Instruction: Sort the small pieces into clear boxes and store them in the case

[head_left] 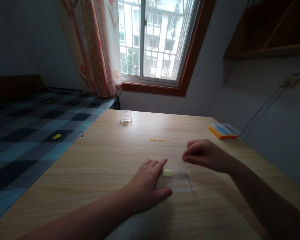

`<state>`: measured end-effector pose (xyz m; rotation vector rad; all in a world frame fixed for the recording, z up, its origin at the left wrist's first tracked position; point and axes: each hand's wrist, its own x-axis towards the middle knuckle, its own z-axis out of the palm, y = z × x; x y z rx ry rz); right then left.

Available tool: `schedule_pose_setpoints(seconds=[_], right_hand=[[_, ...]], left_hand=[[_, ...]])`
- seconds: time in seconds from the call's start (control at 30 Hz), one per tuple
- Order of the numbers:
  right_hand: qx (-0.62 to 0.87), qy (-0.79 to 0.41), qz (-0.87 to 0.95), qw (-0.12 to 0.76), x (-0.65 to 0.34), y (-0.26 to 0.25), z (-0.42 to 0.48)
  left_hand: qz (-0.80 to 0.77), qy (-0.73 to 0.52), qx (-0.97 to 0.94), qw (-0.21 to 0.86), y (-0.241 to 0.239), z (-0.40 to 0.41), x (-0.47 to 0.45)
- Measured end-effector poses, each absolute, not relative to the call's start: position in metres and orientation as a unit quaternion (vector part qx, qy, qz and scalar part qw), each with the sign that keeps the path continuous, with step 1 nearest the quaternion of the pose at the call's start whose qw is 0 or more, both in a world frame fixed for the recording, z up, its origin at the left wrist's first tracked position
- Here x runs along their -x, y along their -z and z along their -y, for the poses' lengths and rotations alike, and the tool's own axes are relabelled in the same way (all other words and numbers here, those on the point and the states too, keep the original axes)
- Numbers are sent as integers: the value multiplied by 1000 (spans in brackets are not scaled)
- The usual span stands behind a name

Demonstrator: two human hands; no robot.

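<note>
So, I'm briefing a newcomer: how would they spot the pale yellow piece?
On the wooden table, find the clear case by the left hand. The pale yellow piece shows at the case's left side. It's paler and far bigger than the tiny yellow bits farther back.

past the far edge of the surface [102, 150] we see a bright window [161, 43] and patterned curtain [96, 50]; a checked bed [27, 136] lies along the left edge.

Case [178, 186] set near on the table [102, 160], block [167, 173] placed in its left part, loose pieces [155, 140] lined up beyond, box [125, 116] stood far left, container [224, 131] laid far right.
</note>
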<state>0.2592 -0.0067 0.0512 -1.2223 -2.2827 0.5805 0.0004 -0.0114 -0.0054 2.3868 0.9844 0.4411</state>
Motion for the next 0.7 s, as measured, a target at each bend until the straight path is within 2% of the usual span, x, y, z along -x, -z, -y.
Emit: schedule_pose_setpoints(seconds=[0.07,0.27,0.47,0.7], right_hand=[[429,-230,853,188,-251,-48,24],[459,-150,870,99,-232,-24,32],[483,-88,867,87,-231,-15,28],[427,-123,890,102,-248,-21,26]], left_hand=[[-364,-158,-881,257,5,12,0],[-366,-157,-880,259,6,10,-1],[-360,-154,-881,265,5,8,0],[-362,-156,-877,273,6,9,2]])
